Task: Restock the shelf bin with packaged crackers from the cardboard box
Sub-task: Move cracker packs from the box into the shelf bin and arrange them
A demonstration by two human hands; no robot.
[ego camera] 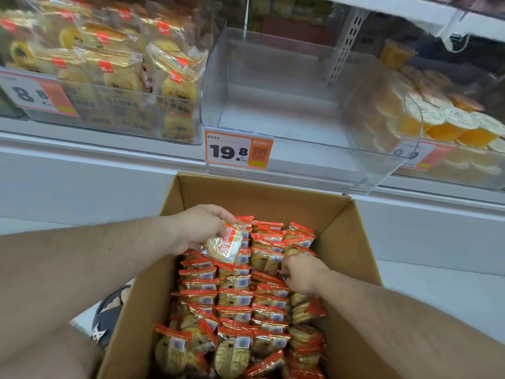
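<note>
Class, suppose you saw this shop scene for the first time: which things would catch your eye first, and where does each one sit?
The open cardboard box at bottom centre, packed with rows of red-and-gold cracker packets, draws the eye first. Above it, the left hand holds one packet lifted over the rows, while the right hand reaches among them. Directly above, the clear shelf bin stands empty behind an orange price tag.

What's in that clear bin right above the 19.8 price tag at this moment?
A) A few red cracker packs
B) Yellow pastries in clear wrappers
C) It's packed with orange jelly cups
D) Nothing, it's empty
D: the clear bin behind the 19.8 price tag shows only its bare white floor, while the cracker packs all sit down in the cardboard box.
</note>
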